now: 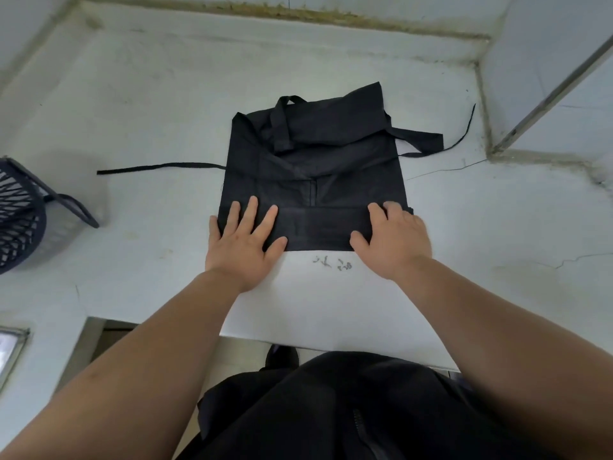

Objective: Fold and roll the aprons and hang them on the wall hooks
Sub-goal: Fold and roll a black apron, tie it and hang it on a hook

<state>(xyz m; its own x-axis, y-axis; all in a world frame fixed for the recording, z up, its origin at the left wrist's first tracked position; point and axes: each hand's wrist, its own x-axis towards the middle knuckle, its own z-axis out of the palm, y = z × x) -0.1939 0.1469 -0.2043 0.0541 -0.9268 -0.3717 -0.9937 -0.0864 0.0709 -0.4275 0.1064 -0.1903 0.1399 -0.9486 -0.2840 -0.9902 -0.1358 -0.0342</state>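
A black apron [311, 167] lies folded into a rough square on the white table [149, 134]. Its near edge is turned over into a flat band [318, 229]. My left hand [243, 242] presses flat on the band's left end, fingers spread. On the band's right end sits my right hand [393, 240], with fingers curled over the fabric. One tie strap [159, 168] trails out to the left and another [441, 141] to the right. The neck loop [285, 124] lies on the far part. No wall hooks are in view.
A dark mesh basket [20, 214] stands at the table's left edge. Walls meet the table at the back and at the right, where a metal-edged corner [544, 97] juts in. Some dark scribbles [331, 263] mark the table just before the apron. The table's near edge [331, 343] lies close to my body.
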